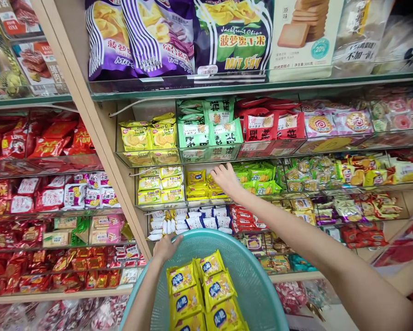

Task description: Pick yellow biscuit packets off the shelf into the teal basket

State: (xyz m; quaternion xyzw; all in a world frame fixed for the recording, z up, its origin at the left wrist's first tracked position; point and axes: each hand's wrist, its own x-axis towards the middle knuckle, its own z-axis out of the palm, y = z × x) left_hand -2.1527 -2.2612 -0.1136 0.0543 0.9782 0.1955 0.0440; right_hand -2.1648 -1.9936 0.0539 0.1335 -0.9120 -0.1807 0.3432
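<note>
A teal plastic basket (258, 276) holds several yellow snack packets (215, 292) with blue labels, lined up in two rows. My left hand (167, 248) grips the basket's rim at its upper left, thumb along the edge. My right hand (225, 178) reaches to a shelf compartment of yellow packets (197, 184), at its right side beside green packets (261, 174). The fingers of my right hand are bent over the compartment's front; their tips and anything between them are hidden.
Clear-fronted shelves (248, 147) of packaged snacks rise in front, with large chip bags (232, 39) on top. A wooden upright (96, 128) divides them from the left shelves of red packets (56, 138). Bagged sweets (68, 315) lie low at the left.
</note>
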